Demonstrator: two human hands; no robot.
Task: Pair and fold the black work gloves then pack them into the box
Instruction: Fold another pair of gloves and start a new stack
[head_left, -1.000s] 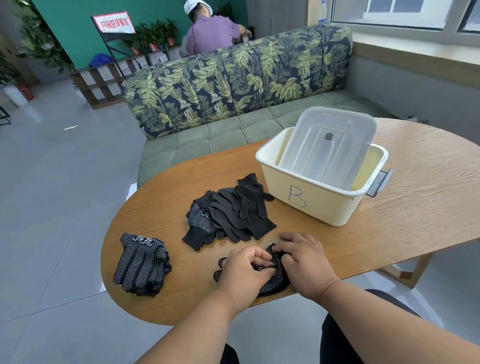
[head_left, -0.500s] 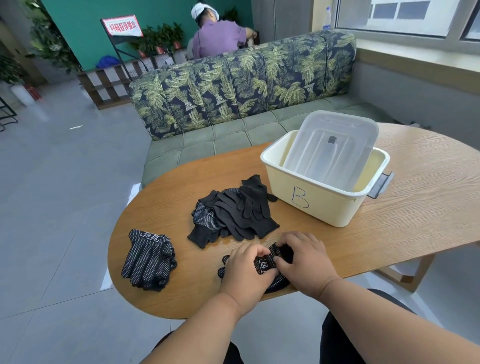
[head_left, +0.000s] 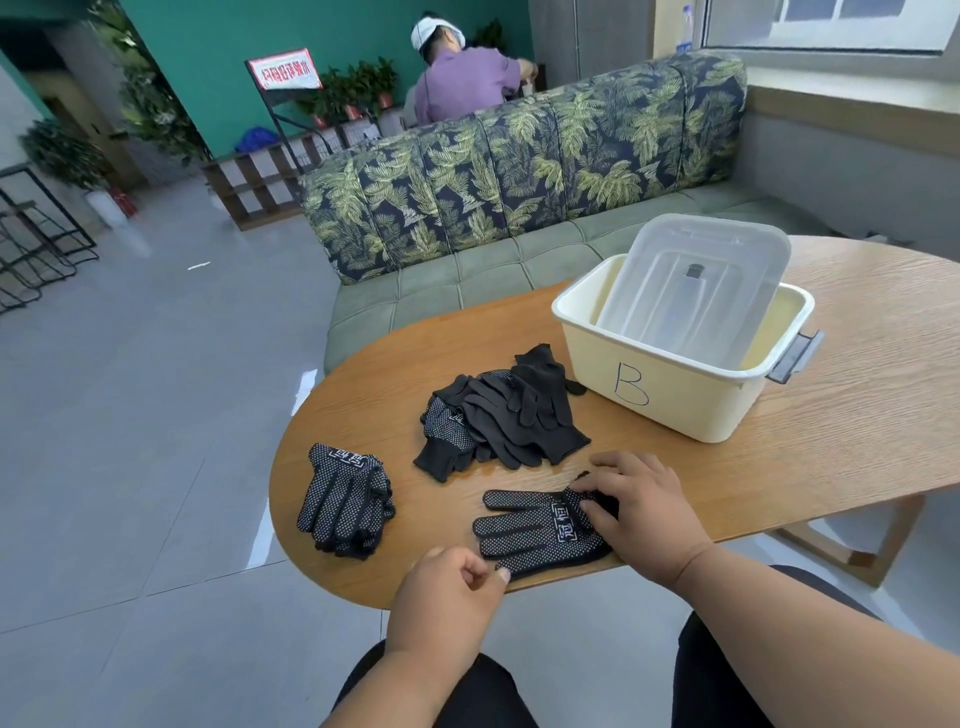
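A black dotted glove (head_left: 535, 530) lies spread flat at the table's near edge, fingers pointing left; a second layer shows along its near edge. My right hand (head_left: 641, 512) rests on its cuff end with the fingers curled into the fabric. My left hand (head_left: 447, 587) is curled shut just off the table edge, thumb tip touching the glove's near side. A pile of loose black gloves (head_left: 498, 415) lies mid-table. A folded dotted pair (head_left: 345, 501) sits at the left end. The cream box (head_left: 670, 395) marked B stands at the back right.
A clear lid (head_left: 696, 280) leans inside the box. The oval wooden table (head_left: 857, 415) ends just before my knees. A leaf-patterned sofa (head_left: 519, 161) stands behind it, with a person in purple seated beyond. Grey tiled floor lies to the left.
The bunched glove under both hands has been spread out flat. My left hand pulled back toward me off the glove; my right hand stayed on the cuff. The camera shifted left.
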